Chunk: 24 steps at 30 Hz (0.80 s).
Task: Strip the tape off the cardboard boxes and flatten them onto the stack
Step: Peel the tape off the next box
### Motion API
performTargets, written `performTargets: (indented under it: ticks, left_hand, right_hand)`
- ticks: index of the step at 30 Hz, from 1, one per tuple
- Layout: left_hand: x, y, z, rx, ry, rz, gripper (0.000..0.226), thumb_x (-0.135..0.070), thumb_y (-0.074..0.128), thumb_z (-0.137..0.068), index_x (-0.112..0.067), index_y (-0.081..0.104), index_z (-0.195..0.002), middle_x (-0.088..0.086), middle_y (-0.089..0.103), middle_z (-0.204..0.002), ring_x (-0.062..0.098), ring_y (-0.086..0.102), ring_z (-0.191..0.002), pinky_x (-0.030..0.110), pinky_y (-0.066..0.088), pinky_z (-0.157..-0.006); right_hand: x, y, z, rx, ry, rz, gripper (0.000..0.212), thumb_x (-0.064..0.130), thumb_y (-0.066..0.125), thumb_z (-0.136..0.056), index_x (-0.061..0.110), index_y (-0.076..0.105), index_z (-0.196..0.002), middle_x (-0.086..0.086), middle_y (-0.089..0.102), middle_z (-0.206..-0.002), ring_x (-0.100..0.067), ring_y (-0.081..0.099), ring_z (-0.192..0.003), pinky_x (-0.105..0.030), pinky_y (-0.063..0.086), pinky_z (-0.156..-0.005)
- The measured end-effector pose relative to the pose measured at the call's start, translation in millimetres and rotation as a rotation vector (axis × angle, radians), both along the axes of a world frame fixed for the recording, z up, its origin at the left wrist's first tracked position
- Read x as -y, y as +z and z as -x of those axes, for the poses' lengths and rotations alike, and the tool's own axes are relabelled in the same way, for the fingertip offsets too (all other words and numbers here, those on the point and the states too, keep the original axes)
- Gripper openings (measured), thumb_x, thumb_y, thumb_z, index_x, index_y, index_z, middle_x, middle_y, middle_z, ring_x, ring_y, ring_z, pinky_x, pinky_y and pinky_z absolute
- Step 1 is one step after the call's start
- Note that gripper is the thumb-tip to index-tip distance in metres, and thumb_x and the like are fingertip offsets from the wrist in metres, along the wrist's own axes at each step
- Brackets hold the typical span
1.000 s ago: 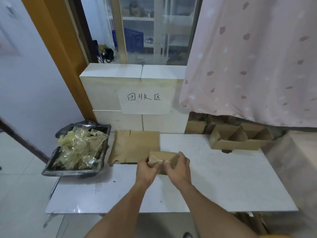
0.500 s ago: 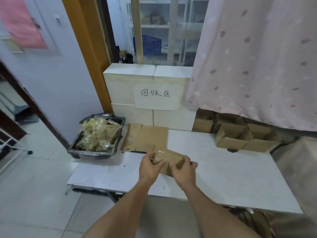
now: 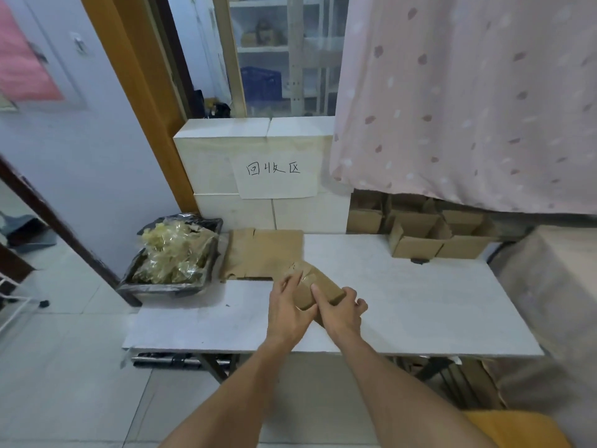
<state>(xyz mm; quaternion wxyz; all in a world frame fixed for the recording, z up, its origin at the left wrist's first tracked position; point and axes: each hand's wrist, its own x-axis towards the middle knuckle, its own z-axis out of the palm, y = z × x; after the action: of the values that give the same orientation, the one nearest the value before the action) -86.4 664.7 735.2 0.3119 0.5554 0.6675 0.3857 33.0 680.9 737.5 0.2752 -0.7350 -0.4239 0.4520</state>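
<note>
Both hands on one small cardboard box (image 3: 318, 286), held just above the tabletop (image 3: 420, 305) near its front-middle. Left hand (image 3: 287, 313) wraps the box's near-left end, fingers curled up along its left side, thumb on top. Right hand (image 3: 342, 313) clamps the near-right end: fingers curled round the far side, one finger laid along the top face. So each grip is closed on the box, not loose. Box is tilted, its long axis running away from the hands toward the far left. Clear tape (image 3: 302, 274) shows as a glossy strip on the far part of its top; can't tell if any of it is lifted.

Just beyond the hands, far-left of them, a stack of flattened cardboard (image 3: 261, 252) lies flat on the tabletop; the far end of the held box overlaps its near-right corner in view, contact unclear. Further left of the hands, off the tabletop's edge, a black-lined bin (image 3: 168, 287) is heaped with crumpled clear tape scraps (image 3: 174, 253). Far right of the hands, at the tabletop's back edge, open boxes (image 3: 436, 240) sit in a cluster, more behind them under a pink curtain (image 3: 468, 101). Straight ahead of the hands, a white paper sign (image 3: 274, 171) with handwriting is stuck on a tiled block (image 3: 226, 156).
</note>
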Motion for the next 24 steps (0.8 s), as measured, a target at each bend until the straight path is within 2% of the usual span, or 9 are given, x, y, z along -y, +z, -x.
performTargets:
  ticks: [4,7,9,12,14,17,19,24]
  left_hand:
    - [-13,1,15,-0.004,-0.102,-0.045,0.082,-0.026,0.075,-0.076,-0.040,0.033,-0.145,-0.023,0.026,-0.136,0.001,0.033,-0.127,0.034,0.044,-0.106]
    - [-21,-7,48,0.043,-0.077,0.022,0.089,-0.031,0.078,-0.077,-0.040,0.025,-0.148,-0.016,0.027,-0.149,0.005,0.026,-0.138,0.036,0.035,-0.115]
    - [-23,-15,70,0.076,-0.057,0.046,0.094,-0.036,0.081,-0.076,-0.038,0.022,-0.150,-0.013,0.028,-0.153,0.007,0.026,-0.142,0.036,0.034,-0.116]
    - [-23,-23,99,0.113,-0.056,0.024,0.094,-0.037,0.082,-0.076,-0.037,0.025,-0.150,-0.015,0.030,-0.151,0.005,0.029,-0.140,0.035,0.037,-0.114]
    - [-22,-23,109,0.139,-0.050,0.031,0.090,-0.033,0.081,-0.076,-0.040,0.027,-0.148,-0.015,0.033,-0.147,0.004,0.034,-0.136,0.034,0.041,-0.110]
    - [-18,-26,123,0.187,-0.034,0.046,0.080,-0.021,0.067,-0.079,-0.037,0.028,-0.147,-0.015,0.037,-0.136,0.004,0.042,-0.126,0.030,0.043,-0.105]
    - [-18,-29,133,0.171,-0.043,0.044,0.076,-0.018,0.060,-0.079,-0.033,0.030,-0.147,-0.015,0.036,-0.133,0.003,0.043,-0.122,0.023,0.040,-0.102]
    - [-25,-40,154,0.119,-0.087,0.100,0.068,-0.012,0.067,-0.084,-0.026,0.036,-0.143,-0.019,0.032,-0.131,-0.001,0.045,-0.119,0.000,0.032,-0.089]
  right_hand:
    - [-9,7,22,0.019,0.045,0.038,0.091,0.083,0.060,-0.062,0.029,0.032,-0.130,0.001,0.029,-0.128,-0.029,0.049,-0.111,-0.045,0.049,-0.094]
    - [-19,11,50,0.183,0.047,0.009,0.076,0.085,0.051,-0.067,0.028,0.041,-0.116,0.004,0.040,-0.112,-0.026,0.045,-0.103,-0.045,0.046,-0.094]
    - [-23,11,69,0.236,0.043,-0.027,0.065,0.080,0.049,-0.074,0.027,0.046,-0.111,0.005,0.046,-0.111,-0.027,0.041,-0.104,-0.045,0.044,-0.095]
    - [-24,6,101,0.275,0.067,-0.062,0.060,0.073,0.051,-0.080,0.030,0.048,-0.122,0.004,0.047,-0.121,-0.027,0.039,-0.110,-0.044,0.043,-0.096]
    - [-21,2,116,0.332,0.085,-0.081,0.068,0.072,0.052,-0.080,0.031,0.045,-0.133,0.004,0.045,-0.132,-0.030,0.036,-0.119,-0.045,0.040,-0.101]
    - [-17,-3,135,0.418,0.157,-0.059,0.092,0.078,0.061,-0.066,0.033,0.035,-0.142,0.007,0.039,-0.139,-0.035,0.030,-0.129,-0.045,0.036,-0.107]
    - [-20,-6,144,0.457,0.184,-0.043,0.100,0.077,0.065,-0.059,0.032,0.031,-0.142,0.006,0.038,-0.138,-0.035,0.031,-0.129,-0.045,0.035,-0.107]
    - [-34,-19,162,0.535,0.264,0.015,0.100,0.069,0.067,-0.055,0.027,0.028,-0.137,0.002,0.041,-0.126,-0.028,0.043,-0.117,-0.044,0.042,-0.095]
